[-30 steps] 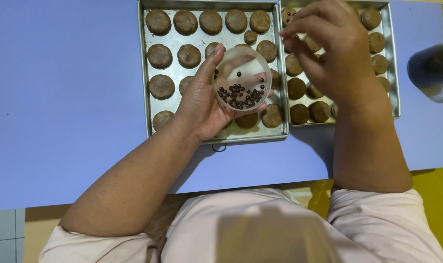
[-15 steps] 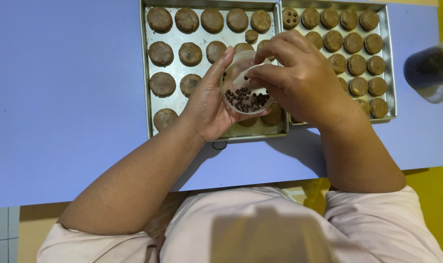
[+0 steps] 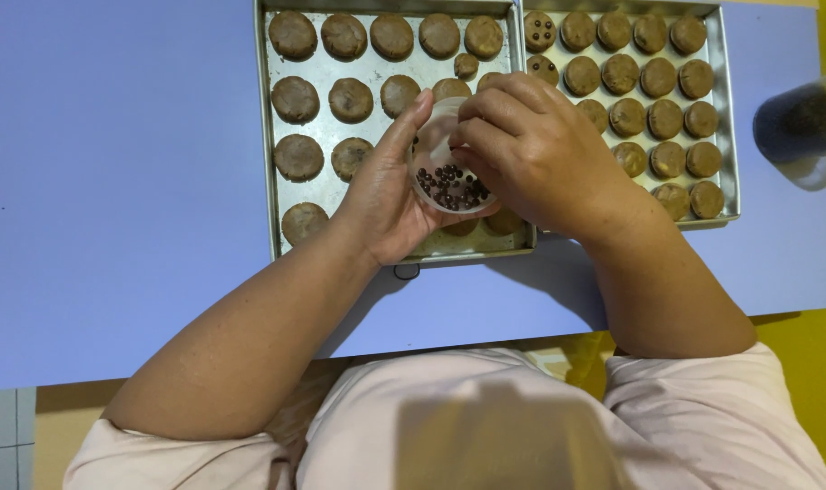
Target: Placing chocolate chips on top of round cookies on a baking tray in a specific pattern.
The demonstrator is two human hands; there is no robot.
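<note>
My left hand (image 3: 388, 195) cups a small clear plastic cup (image 3: 442, 172) holding dark chocolate chips. It hovers over the near right corner of the left metal baking tray (image 3: 270, 163). My right hand (image 3: 533, 150) reaches its fingertips into the cup's rim; whether it pinches any chips is hidden. Round brown cookie dough discs (image 3: 295, 98) lie in rows on the left tray. The right baking tray (image 3: 727, 136) is filled with smaller dough discs (image 3: 667, 80); two at its far left (image 3: 540, 29) carry chocolate chips on top.
Both trays sit side by side on a blue table (image 3: 113, 181), at its far side. A dark clear-walled jar (image 3: 801, 122) lies at the right edge. The table's near edge runs just in front of my body.
My right hand came back from the right tray to the cup and now dips its fingers into it. The left hand and cup stayed nearly in place.
</note>
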